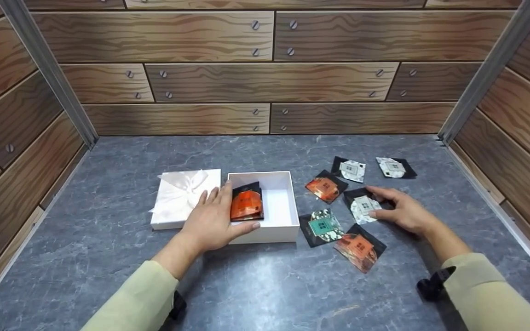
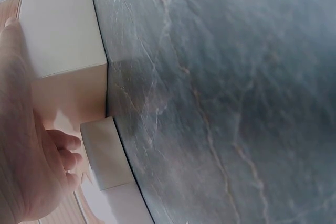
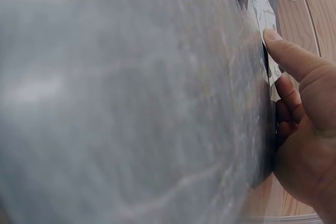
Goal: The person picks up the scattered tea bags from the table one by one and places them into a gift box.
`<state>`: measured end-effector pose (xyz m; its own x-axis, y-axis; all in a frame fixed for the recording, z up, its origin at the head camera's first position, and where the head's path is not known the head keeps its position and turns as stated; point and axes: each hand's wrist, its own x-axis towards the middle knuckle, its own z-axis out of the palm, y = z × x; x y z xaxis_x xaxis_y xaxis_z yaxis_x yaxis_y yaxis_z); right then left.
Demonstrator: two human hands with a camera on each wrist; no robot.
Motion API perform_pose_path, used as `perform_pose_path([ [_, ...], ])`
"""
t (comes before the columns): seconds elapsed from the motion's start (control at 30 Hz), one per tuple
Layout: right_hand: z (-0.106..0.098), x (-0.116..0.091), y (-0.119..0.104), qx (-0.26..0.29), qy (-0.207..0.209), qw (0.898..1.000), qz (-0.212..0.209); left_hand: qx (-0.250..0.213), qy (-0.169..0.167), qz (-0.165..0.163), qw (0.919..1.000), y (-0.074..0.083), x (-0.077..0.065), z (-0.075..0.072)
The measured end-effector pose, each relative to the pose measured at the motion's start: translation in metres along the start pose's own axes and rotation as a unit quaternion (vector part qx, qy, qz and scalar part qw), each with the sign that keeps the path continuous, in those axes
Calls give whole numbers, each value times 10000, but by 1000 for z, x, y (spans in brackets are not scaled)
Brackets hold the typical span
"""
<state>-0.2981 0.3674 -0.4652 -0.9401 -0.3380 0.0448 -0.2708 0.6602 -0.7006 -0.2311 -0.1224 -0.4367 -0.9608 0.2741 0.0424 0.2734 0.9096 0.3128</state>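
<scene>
With orange packets (image 1: pixel 247 202) in the box (image 1: pixel 274 234), my left hand (image 1: pixel 212 224) spread against it, my right hand (image 1: pixel 405 210) pinches a white packet (image 1: pixel 362 209), one of six left outside.

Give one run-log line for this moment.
left hand: touches white box | right hand: touches black-white packet | orange packet: inside box

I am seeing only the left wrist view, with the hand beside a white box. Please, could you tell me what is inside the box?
Observer: At least one black-and-orange packet, in the left part of the box.
Operator: Thank you. And what is the right hand touching?
Observer: The right hand has its thumb on a black-and-white packet.
Operator: Which packet outside lies nearest to the box?
Observer: The green packet, just to its right.
</scene>
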Motion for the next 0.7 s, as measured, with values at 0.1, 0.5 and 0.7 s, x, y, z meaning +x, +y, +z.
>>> perform_pose_path([
  [0.1, 0, -1, -1, 72, -32, 9999, 78, 6, -31, -13, 10000, 0, 0, 0],
  [0.5, -1, 1, -2, 218, -93, 9996, 148, 19, 18, 8, 10000, 0, 1, 0],
  [0.7, 0, 0, -4, 108, -102, 9998, 154, -19, -29, -37, 10000, 1, 0, 0],
])
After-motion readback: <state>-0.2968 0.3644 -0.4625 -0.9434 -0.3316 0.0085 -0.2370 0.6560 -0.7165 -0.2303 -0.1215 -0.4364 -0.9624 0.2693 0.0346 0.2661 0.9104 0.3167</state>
